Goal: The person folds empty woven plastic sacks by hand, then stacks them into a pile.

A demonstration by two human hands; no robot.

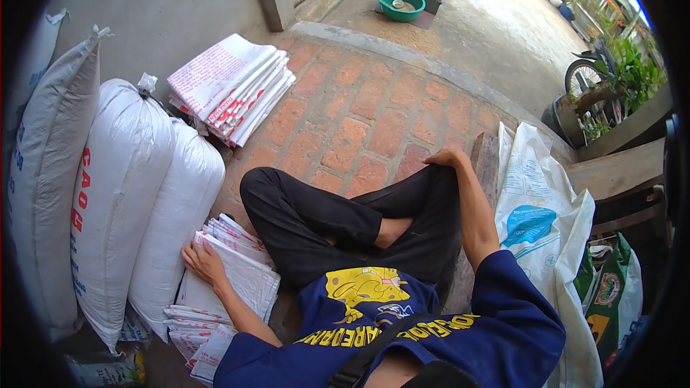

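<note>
My left hand [205, 262] lies on the edge of a stack of folded white woven sacks [246, 282] with red print, its fingers apart and grasping nothing that I can see. Another pile of folded sacks [203, 334] overlaps this stack nearer to me. Over my bent right knee rests my right hand [447, 158], fingers draped on the dark trouser cloth and holding nothing. Farther forward on the left, a taller stack of folded sacks [230, 86] with red lettering stands on the brick floor.
Full white sacks [118, 201] stand tied along the left wall. On my right, a loose white sack [535, 223] with a blue print hangs by a wooden beam. Brick paving [345, 136] stretches ahead to a concrete edge, with a green basin [401, 4] beyond.
</note>
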